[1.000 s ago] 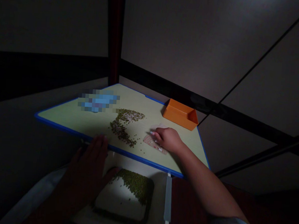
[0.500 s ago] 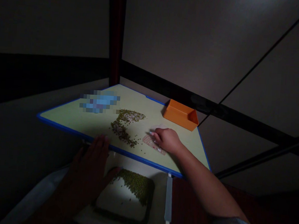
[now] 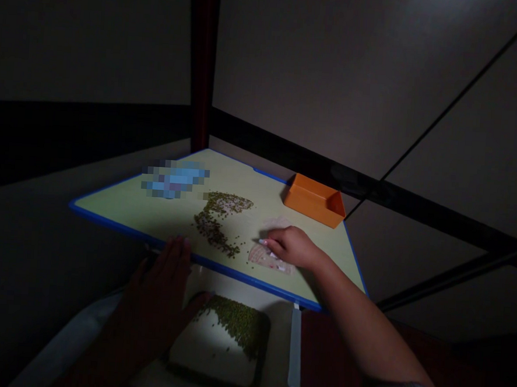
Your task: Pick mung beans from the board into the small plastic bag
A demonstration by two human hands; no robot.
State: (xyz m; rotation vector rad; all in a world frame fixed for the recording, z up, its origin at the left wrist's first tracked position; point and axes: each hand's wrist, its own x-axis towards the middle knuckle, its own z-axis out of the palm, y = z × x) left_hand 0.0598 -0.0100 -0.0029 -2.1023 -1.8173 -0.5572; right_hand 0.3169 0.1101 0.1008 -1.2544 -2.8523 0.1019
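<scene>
Dark panels [image 3: 356, 94] behind, light dim. Biggest thing in front of you: the pale board [image 3: 152, 213] with a blue edge. Below its near edge sits the white bin [image 3: 280, 346], partly under the board; keep small bits well back from that edge, since they could drop in. Your left hand [image 3: 165, 281] is in shadow at the near edge, fingers long and side by side, thumb out over the bin. Can't tell if it presses the edge; a light steadying touch would likely help. Orange tray [image 3: 308, 209] at the far right corner. Your right hand [image 3: 292, 246] is curled over the board's right part, thumb and forefinger tips near each other; can't tell if anything is pinched. Blue thing [image 3: 176, 179] far left, pixelated, unreadable. The see-through plate [image 3: 263, 257] with pink arcs, protractor-like, lies on the board under your right hand, partly hidden. Best keep your wrist low and fingertips light so it doesn't skid. Smallest: the green grains [image 3: 216, 233], in a curved patch just left of the plate, strays between; don't sweep through them. More loose grains [image 3: 237, 320] lie in the bin.
</scene>
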